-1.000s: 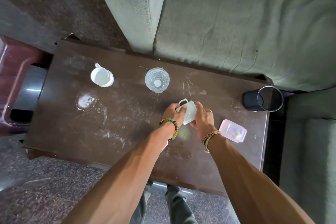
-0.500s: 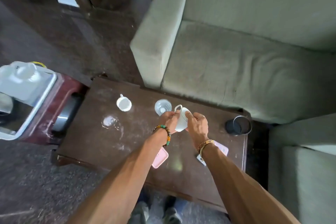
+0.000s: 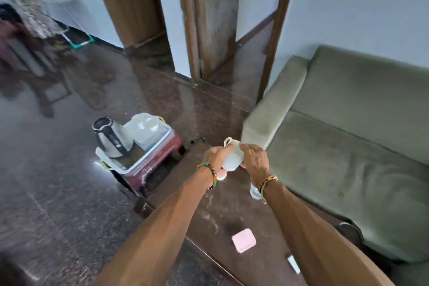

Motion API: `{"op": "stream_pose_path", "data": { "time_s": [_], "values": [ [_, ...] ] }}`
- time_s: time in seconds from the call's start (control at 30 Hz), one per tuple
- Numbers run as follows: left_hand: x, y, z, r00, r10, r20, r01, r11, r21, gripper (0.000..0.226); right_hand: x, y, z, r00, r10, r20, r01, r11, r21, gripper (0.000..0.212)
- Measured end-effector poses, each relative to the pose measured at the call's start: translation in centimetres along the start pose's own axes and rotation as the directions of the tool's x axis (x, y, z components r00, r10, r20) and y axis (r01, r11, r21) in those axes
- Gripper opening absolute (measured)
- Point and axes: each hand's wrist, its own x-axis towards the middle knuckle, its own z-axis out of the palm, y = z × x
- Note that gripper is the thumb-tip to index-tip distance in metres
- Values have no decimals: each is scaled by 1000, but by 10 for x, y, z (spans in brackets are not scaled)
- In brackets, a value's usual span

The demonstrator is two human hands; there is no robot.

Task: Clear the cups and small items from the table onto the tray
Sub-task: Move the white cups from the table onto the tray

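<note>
A pink box (image 3: 243, 240) is lying on the near part of the table (image 3: 209, 216). Beyond it, the left hand (image 3: 216, 157) and right hand (image 3: 254, 160) are holding a white cup (image 3: 232, 158) above the table's far end, fingers (image 3: 246, 147) curling round its sides. Farther left, a tray (image 3: 116, 167) is sitting on a maroon stand (image 3: 157, 158), carrying a kettle (image 3: 111, 138) and a plastic container (image 3: 146, 130).
</note>
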Motion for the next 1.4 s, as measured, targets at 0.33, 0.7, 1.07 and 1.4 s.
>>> {"op": "stream_pose_path", "data": {
  "time_s": [0.33,0.7,1.07,1.4],
  "values": [
    [-9,13,-231,998,-37,-53,27,985,-170,19,-71,-9,211,939,144,313,-156,988,12,19],
    [29,68,-368,981,72,-182,-76,997,-16,44,-73,-59,354,924,48,380,-107,985,136,34],
    [131,104,-401,979,-14,-205,8,1000,-27,50,14,-77,425,923,59,381,-58,998,-13,42],
    [228,171,-421,983,-35,-180,50,995,82,46,64,-125,472,965,25,260,-62,989,132,8]
  ]
}}
